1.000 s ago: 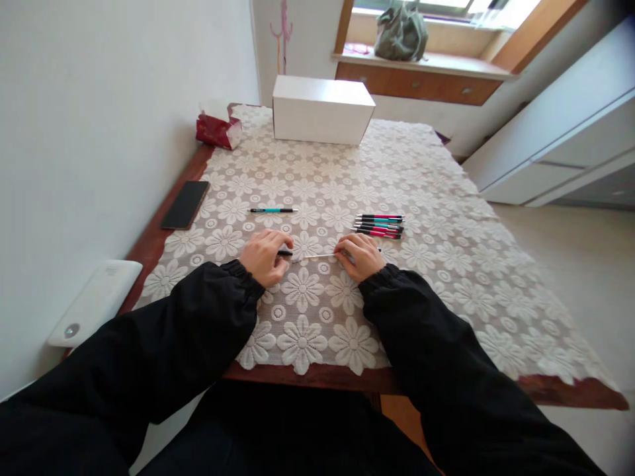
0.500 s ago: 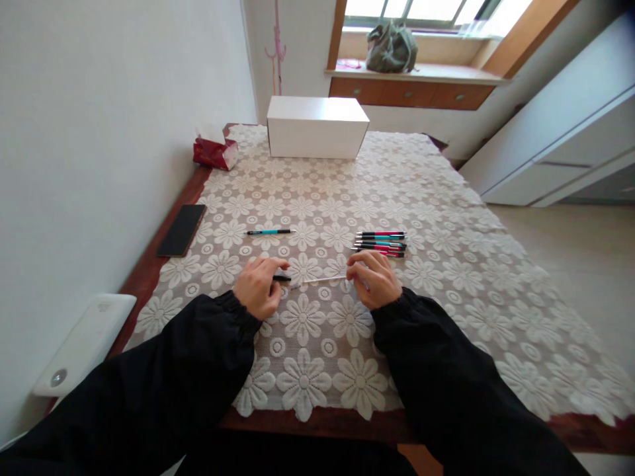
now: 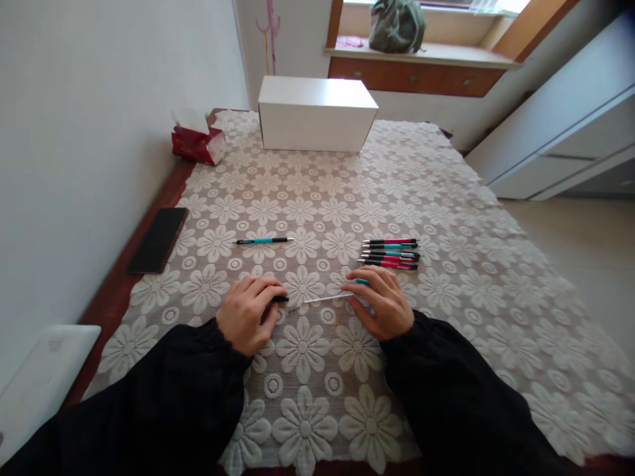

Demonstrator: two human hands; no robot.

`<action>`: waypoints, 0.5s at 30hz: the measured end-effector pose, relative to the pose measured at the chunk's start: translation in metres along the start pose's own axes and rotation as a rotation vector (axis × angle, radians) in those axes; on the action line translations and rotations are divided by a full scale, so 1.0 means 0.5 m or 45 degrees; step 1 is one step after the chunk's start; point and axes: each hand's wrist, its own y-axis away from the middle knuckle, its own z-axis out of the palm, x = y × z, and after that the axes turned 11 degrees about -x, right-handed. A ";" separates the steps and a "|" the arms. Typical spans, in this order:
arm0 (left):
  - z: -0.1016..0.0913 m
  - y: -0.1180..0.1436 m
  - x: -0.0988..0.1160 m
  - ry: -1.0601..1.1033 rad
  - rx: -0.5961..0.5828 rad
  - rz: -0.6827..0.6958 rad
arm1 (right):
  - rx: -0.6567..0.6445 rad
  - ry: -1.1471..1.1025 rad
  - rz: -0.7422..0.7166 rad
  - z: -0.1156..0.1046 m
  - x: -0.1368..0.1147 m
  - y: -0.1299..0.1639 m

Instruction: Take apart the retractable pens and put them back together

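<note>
Head view: a person in black sleeves works over a flowered lace cloth (image 3: 303,423); clock directions are read from the white rod (image 3: 327,299) between the hands.
White rod: lies over the cloth, one end reaching the fingers at 3 o'clock.
Left hand (image 3: 251,314): at 9 o'clock, curled, holding a black piece (image 3: 281,299) that pokes out between thumb and forefinger, just short of the rod.
Right hand (image 3: 380,301): at 3 o'clock, fingers bent, a teal piece (image 3: 362,281) showing among them; whether they pinch it or the rod, one cannot tell.
Pens: a teal-and-black pen (image 3: 262,240) lies at 10 o'clock, a row of pens (image 3: 391,255) at 2.
Backdrop: a white box (image 3: 312,125) at 12, a phone (image 3: 157,240) between 9 and 10.
</note>
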 end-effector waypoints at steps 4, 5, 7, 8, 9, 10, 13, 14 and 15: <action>0.000 0.000 0.002 0.002 0.004 -0.019 | 0.196 -0.053 0.132 -0.008 0.017 0.011; 0.001 -0.001 0.003 0.004 0.012 -0.017 | 0.223 -0.060 0.164 -0.009 0.019 0.012; 0.001 -0.001 0.002 0.006 0.032 0.001 | 0.193 -0.049 0.176 -0.009 0.017 0.013; 0.002 -0.001 0.002 0.006 0.035 0.008 | 0.150 -0.032 0.155 -0.009 0.013 0.012; 0.002 -0.001 0.002 0.006 0.036 0.009 | 0.105 -0.010 0.128 -0.009 0.008 0.010; 0.002 -0.001 0.002 0.007 0.034 0.005 | 0.067 0.013 0.105 -0.008 0.004 0.009; 0.000 -0.001 0.002 0.005 0.015 -0.021 | 0.028 0.066 0.082 -0.007 -0.001 0.006; 0.000 -0.001 0.003 0.006 0.014 -0.026 | 0.027 0.078 0.082 -0.006 0.001 0.006; 0.000 -0.001 0.003 0.009 0.018 -0.026 | 0.025 0.089 0.079 -0.006 0.004 0.007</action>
